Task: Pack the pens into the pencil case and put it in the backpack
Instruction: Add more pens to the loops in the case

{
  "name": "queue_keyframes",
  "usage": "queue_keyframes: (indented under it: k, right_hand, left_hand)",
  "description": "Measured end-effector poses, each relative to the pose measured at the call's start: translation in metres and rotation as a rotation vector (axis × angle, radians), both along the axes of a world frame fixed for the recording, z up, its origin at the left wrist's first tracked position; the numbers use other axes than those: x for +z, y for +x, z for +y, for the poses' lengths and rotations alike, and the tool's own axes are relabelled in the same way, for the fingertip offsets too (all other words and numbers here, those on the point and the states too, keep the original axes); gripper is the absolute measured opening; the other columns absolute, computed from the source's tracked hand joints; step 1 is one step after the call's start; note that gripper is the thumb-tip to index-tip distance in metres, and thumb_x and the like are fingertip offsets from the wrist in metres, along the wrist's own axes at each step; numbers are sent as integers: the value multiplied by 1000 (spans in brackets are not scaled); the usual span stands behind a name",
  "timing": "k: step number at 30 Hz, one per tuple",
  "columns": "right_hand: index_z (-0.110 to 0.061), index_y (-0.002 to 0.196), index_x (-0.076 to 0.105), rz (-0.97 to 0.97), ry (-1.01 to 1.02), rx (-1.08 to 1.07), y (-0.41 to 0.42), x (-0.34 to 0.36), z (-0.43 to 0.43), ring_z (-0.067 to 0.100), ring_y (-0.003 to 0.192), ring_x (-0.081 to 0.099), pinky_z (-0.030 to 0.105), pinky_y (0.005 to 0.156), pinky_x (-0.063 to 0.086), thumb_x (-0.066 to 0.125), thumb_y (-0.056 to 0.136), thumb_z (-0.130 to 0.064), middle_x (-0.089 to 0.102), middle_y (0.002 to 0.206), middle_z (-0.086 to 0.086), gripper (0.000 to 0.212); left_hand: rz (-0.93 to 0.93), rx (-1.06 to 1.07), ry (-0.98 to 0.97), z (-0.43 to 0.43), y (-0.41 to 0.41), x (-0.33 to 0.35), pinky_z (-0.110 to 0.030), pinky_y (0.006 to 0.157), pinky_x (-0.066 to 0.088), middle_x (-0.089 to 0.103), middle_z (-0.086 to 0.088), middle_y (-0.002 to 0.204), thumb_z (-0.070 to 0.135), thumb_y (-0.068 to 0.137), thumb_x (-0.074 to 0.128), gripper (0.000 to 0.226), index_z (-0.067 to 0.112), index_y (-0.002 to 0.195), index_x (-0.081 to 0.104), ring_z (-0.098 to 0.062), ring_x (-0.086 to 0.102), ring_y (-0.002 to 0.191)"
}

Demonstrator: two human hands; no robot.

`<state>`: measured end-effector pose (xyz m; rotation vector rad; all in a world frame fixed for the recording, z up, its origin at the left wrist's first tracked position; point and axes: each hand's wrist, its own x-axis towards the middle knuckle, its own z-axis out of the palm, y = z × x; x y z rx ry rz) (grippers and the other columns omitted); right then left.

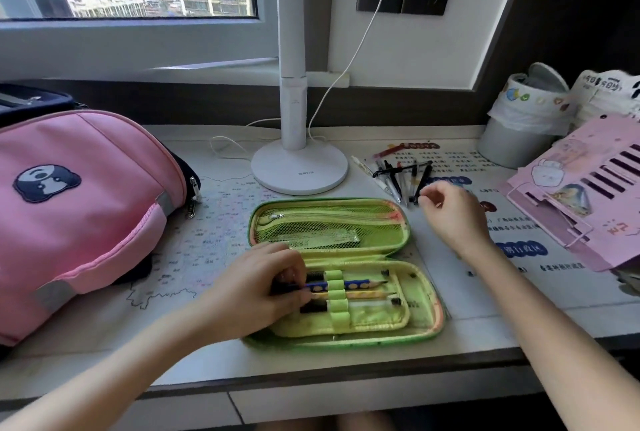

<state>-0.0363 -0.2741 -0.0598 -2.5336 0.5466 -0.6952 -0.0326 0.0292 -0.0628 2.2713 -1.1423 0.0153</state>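
The left hand [263, 287] curls over the 9 o'clock end of the open case [427, 295], its fingertips pinching the blue pencil [360, 284] that lies in the case's near half. The right hand [450, 219], fingers loosely curled, is at 1 o'clock from the case, with its fingertips at the near ends of the loose pens [398, 178]; I cannot tell whether it pinches one. The backpack [79, 195] lies at 9 o'clock from the case and the lamp [299, 167] at 12.

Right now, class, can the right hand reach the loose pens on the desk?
Probably yes: the right hand hovers at the loose pens, fingertips by the nearest one, and nothing lies between.
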Motion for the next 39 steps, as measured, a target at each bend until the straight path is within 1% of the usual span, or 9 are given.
queue_keyframes:
  k: [3, 6, 12, 18, 22, 25, 29, 33, 39]
  right_hand:
    - [-8, 82, 64, 255, 37, -230, 40, -4, -23, 25, 66, 56, 25, 50, 34, 52, 91, -37, 63, 74, 9, 32]
    - [-6, 77, 58, 346, 72, -293, 68, -9, -29, 25, 66, 55, 23, 47, 33, 52, 88, -50, 58, 73, 9, 46]
    - [-6, 74, 59, 406, 54, -343, 80, -8, -28, 19, 51, 49, 20, 41, 28, 50, 90, -42, 58, 66, 6, 41]
    - [-10, 61, 53, 340, 321, -293, 79, -5, -24, 16, 46, 54, 23, 42, 43, 72, 74, -20, 58, 56, 4, 26]
    - [-4, 70, 58, 174, 550, -296, 74, -10, -28, 12, 27, 51, 16, 32, 36, 66, 76, -4, 59, 49, 6, 10]
    - [0, 64, 57, 59, 610, -311, 62, -7, -29, 18, 39, 52, 21, 38, 36, 59, 81, -3, 59, 49, 9, 17]
    - [-8, 73, 68, -3, 571, 57, 13, 16, -16, 14, 48, 49, 22, 42, 35, 61, 85, -9, 60, 55, 1, 14]
    - [-8, 83, 71, 191, 810, 620, -46, 37, 25, 4, 43, 47, 13, 38, 34, 68, 79, -16, 59, 55, -2, 9]
    - [-15, 88, 73, 300, 789, 752, -77, 25, 65, 8, 52, 54, 15, 44, 41, 66, 74, -38, 65, 62, -1, 28]
  left_hand:
    - [29, 33, -64, 2, 11, 6, -26, 72, 42, 54, 11, 81, 31, 78, 69, 12, 22, 80, 60, -5, 48, 80]
    - [29, 51, -94, 3, 22, 11, -23, 70, 42, 54, 13, 81, 28, 79, 68, 9, 24, 80, 60, -3, 48, 78]
    - [48, 68, -142, 0, 34, 16, -9, 66, 36, 57, 17, 80, 24, 79, 68, 8, 27, 78, 61, -1, 51, 79]
    - [14, 64, -92, -13, 30, 20, -14, 72, 39, 57, 20, 87, 28, 81, 65, 5, 31, 83, 61, 1, 50, 85]
    - [-4, 63, -86, -15, 25, 23, -15, 74, 41, 57, 20, 89, 28, 82, 64, 5, 30, 86, 62, 0, 51, 86]
    - [1, 86, -111, -13, 25, 25, -15, 72, 38, 58, 17, 89, 24, 82, 65, 6, 26, 87, 63, -1, 52, 85]
    - [-167, 168, -76, -11, 22, 31, -31, 81, 42, 60, 6, 100, 35, 87, 56, 20, 21, 101, 62, -14, 52, 95]
    - [-379, 116, 38, -16, 6, 40, -36, 90, 41, 57, 2, 117, 51, 89, 35, 45, 26, 122, 52, -19, 49, 109]
    - [-182, -23, 9, 4, -14, 25, -33, 69, 49, 65, 0, 84, 25, 88, 48, 28, 20, 110, 66, -22, 59, 80]
